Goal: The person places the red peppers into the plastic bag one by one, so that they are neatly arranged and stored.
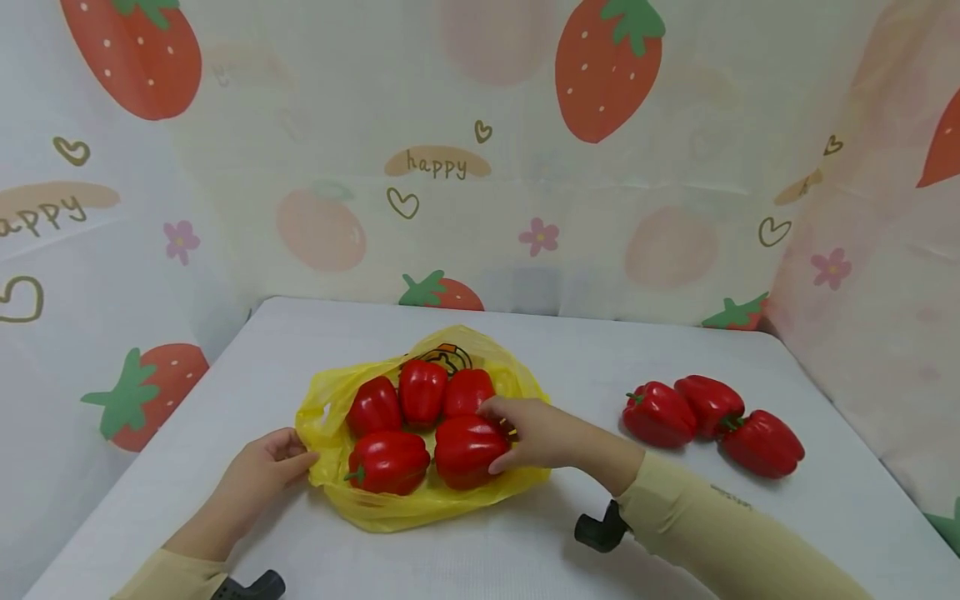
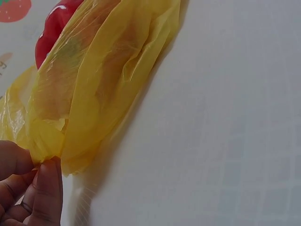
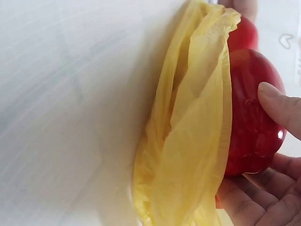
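A yellow plastic bag (image 1: 390, 512) lies spread on the table, its mouth wide, with several red bell peppers inside. My left hand (image 1: 258, 479) pinches the bag's left edge between thumb and fingers; the left wrist view shows the thin plastic (image 2: 49, 146) caught at the fingertips. My right hand (image 1: 528, 432) is at the bag's right side, thumb and fingers around the nearest right bell pepper (image 1: 467, 454). In the right wrist view that bell pepper (image 3: 254, 113) sits between the thumb and the fingers, just behind the bag's raised rim.
Three more red bell peppers (image 1: 708, 412) lie in a cluster on the white table (image 1: 585, 350) to the right, outside the bag. A curtain (image 1: 480, 225) printed with strawberries stands behind the table and along both sides.
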`<state>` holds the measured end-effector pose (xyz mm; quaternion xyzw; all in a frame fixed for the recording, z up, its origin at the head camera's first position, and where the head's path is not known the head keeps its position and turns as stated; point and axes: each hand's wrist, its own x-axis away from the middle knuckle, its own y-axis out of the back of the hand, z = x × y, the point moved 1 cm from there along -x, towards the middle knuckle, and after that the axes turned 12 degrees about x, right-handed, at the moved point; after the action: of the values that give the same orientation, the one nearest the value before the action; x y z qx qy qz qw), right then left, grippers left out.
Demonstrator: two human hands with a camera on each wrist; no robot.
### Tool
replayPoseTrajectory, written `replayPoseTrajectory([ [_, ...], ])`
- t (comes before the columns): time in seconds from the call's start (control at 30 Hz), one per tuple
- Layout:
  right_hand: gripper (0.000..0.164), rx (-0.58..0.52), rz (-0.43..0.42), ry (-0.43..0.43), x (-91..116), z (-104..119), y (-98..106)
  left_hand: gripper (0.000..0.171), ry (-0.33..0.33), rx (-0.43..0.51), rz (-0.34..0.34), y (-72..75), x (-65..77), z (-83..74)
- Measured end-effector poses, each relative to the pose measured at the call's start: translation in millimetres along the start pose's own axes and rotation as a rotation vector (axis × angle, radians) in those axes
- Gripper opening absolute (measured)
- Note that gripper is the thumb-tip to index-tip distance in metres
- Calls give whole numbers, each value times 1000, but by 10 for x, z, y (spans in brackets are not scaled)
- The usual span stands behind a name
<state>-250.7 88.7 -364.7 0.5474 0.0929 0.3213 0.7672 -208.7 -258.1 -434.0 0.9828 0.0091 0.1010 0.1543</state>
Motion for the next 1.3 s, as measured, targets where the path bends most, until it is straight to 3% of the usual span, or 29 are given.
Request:
replayPoseTrajectory([
  [0.63, 50, 56, 11, 41, -41, 4, 28, 43, -6, -19, 13, -12, -31, -5],
  [1.3, 41, 130, -27, 76, -240, 200, -36, 44, -8, -48, -5, -2, -31, -7],
])
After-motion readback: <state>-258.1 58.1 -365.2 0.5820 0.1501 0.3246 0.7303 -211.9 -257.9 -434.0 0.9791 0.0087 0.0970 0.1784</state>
